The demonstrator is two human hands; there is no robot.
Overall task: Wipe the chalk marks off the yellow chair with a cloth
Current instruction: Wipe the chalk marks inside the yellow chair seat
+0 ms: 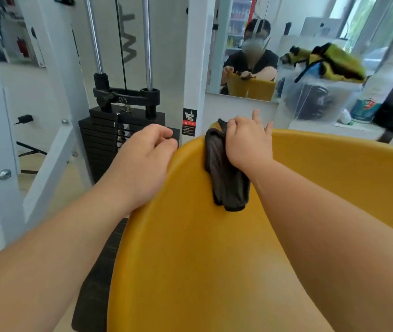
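So the yellow chair [190,248] fills most of the view, seen from above with its curved shell facing up. No clear chalk marks can be made out on the bare yellow that's visible. There's a faint pale sheen low in the shell, but whether that's chalk or just glare can't be told. A good chunk of the shell's right side is hidden by the right forearm, so nothing can be said about that part. Best guess: the wiping is well underway and the top rim is being worked on, with the hidden side and that pale patch possibly left to do.

The cloth [224,178], dark and bunched up, is draped over the chair's top rim, with its loose end hanging down the inside of the shell.

The right hand [248,142] is set on the cloth right at the rim. Its grip is closed around the bunched top of the cloth, though a couple of fingers are poked up past the chair's edge.

The left hand [142,161] is placed on the chair's left edge, grip narrow, with the fingers curled over that edge. Probably the chair is being steadied.
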